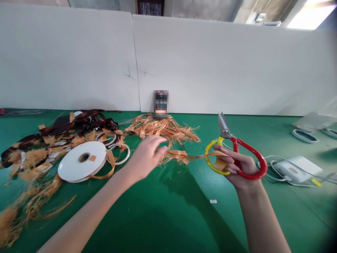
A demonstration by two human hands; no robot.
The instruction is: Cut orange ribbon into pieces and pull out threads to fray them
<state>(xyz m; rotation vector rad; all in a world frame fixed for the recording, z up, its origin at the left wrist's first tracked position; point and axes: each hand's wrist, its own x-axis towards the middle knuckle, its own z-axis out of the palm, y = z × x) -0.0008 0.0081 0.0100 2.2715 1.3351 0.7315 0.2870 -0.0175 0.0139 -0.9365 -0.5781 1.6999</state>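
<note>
My right hand (240, 165) holds a pair of scissors (223, 130) with one red and one yellow handle, blades pointing up and slightly parted. Pinched in the same fingers is the end of an orange-brown ribbon (200, 155), which stretches left over the table. Close to the ribbon's far end is my left hand (147, 156), slightly blurred, its thumb and forefinger apart with nothing visible between them. Behind that hand spreads a heap of orange-brown ribbon strips with frayed ends (160, 128). A white ribbon spool (76, 161) lies on its side left of my left forearm, some ribbon trailing off it.
Dark brown and orange ribbon scraps (79, 123) pile up at the left, with white rings (123, 154) beside them. A dark box-like object (161, 104), pixelated, stands against the white partition (210, 66). A white charger (298, 168) with cables lies on the green table (147, 218).
</note>
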